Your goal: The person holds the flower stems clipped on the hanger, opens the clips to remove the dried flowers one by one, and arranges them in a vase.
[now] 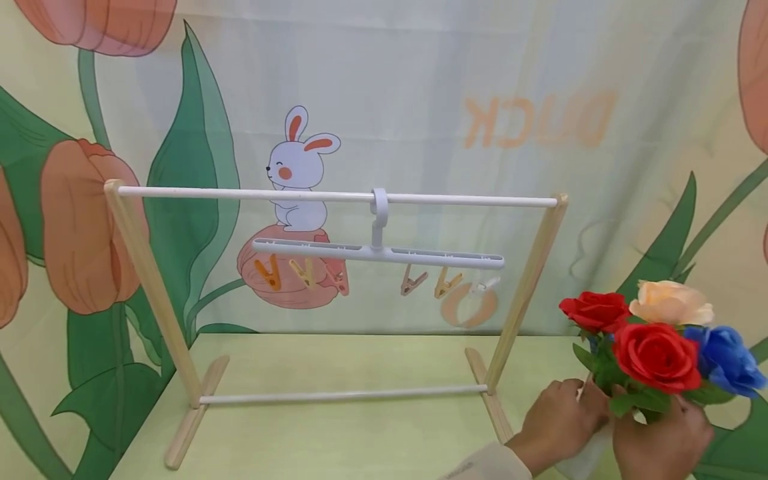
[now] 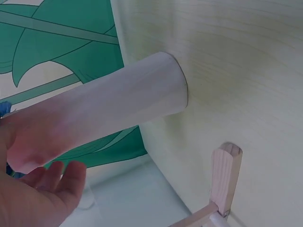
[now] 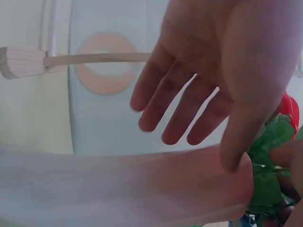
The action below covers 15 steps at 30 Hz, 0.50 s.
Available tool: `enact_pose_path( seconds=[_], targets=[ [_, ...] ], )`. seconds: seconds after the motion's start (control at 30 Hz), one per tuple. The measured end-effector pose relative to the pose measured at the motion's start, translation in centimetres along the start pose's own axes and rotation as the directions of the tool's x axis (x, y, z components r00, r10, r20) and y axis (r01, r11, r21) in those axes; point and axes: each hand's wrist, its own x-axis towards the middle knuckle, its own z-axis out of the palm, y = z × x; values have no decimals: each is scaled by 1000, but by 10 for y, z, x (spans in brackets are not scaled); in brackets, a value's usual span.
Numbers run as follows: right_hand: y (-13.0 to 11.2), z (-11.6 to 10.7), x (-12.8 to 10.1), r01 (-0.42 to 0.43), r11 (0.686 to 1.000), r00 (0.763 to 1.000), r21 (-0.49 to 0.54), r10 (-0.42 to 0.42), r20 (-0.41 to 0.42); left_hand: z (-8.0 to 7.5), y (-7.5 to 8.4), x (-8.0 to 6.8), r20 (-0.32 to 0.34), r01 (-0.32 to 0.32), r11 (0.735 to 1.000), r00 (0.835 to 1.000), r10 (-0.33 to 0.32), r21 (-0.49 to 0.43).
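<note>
Red, cream and blue artificial roses (image 1: pixel 659 357) with green leaves stand in a tall vase (image 2: pixel 137 92), white below and pink toward its rim. My left hand (image 1: pixel 561 420) is beside the vase's upper end. Its thumb lies at the rim in the right wrist view, the other fingers (image 3: pixel 182 111) loosely extended. My right hand (image 1: pixel 663 440) is just below the blooms, its fingers curled round the stems among the leaves (image 3: pixel 267 187). Blooms and leaves partly hide its grip from above. In the left wrist view the vase's base meets the table.
A wooden rack (image 1: pixel 519 300) with white rods stands left of the vase, its near foot (image 1: pixel 489 397) close to my left forearm. From its top rod hangs a white hanger (image 1: pixel 378 252) with several coloured clips (image 1: pixel 447 283). A printed curtain (image 1: pixel 396 87) backs the pale table (image 1: pixel 336 440).
</note>
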Motion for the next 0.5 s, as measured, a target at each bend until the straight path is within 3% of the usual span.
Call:
enact_pose_path(
  seconds=[0.1, 0.2, 0.3, 0.43, 0.5],
  targets=[
    [-9, 3, -14, -104, 994, 994, 16, 104, -26, -10, -6, -7, 46, 39, 997, 998, -41, 59],
    [-25, 8, -29, -267, 963, 962, 26, 268, -51, -27, -17, -15, 57, 6, 988, 998, -15, 157],
    [-38, 13, -40, -292, 956, 952, 29, 293, -84, -45, -32, -23, 54, -42, 973, 998, 31, 226],
    [-49, 13, -51, -280, 960, 959, 10, 280, 34, -68, -52, -33, 61, -48, 961, 998, 33, 271],
    [-54, 12, -56, -303, 953, 942, -20, 303, 142, -78, -62, -38, 60, -35, 955, 998, 18, 294]
  ],
)
